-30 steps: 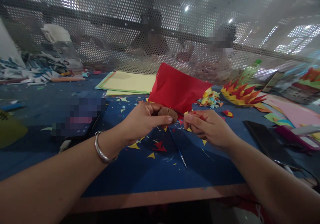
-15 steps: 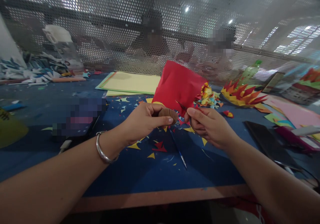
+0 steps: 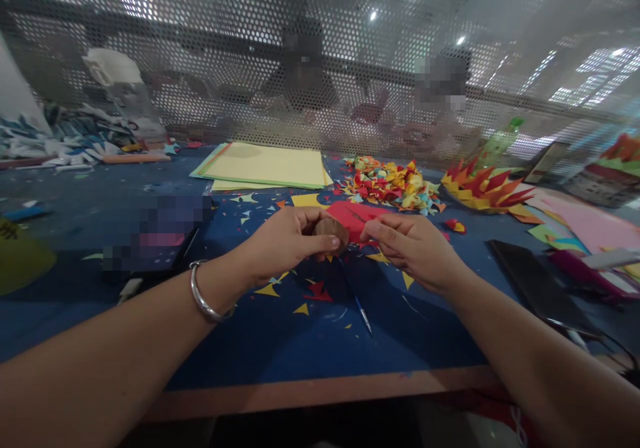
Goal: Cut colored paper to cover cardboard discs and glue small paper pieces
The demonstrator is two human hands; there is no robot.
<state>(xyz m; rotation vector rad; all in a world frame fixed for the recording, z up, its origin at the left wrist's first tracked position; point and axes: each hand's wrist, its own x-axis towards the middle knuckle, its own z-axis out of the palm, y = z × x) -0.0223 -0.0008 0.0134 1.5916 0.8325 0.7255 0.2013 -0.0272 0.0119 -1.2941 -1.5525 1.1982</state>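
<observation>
My left hand (image 3: 290, 238) is closed round a small brown rounded object (image 3: 332, 228), pinched between thumb and fingers just above the blue table (image 3: 280, 328). My right hand (image 3: 407, 248) is closed on the near edge of a red paper sheet (image 3: 357, 216), which now lies nearly flat between the two hands. The hands almost touch at the fingertips. A silver bangle (image 3: 203, 298) sits on my left wrist. Small yellow and red paper triangles (image 3: 310, 295) and a thin blue pen (image 3: 356, 298) lie on the table below the hands.
Yellow and green sheets (image 3: 263, 167) lie at the back, a heap of coloured folded paper bits (image 3: 393, 185) beside them, and a red-yellow spiky paper piece (image 3: 483, 188) to the right. A dark phone (image 3: 537, 281) lies at right. Two people sit behind a perforated screen (image 3: 350, 68).
The red sheet, held upright before, has come down nearly flat, which uncovers the heap of folded paper bits behind it. My right hand shifted slightly left; the left hand stayed in place.
</observation>
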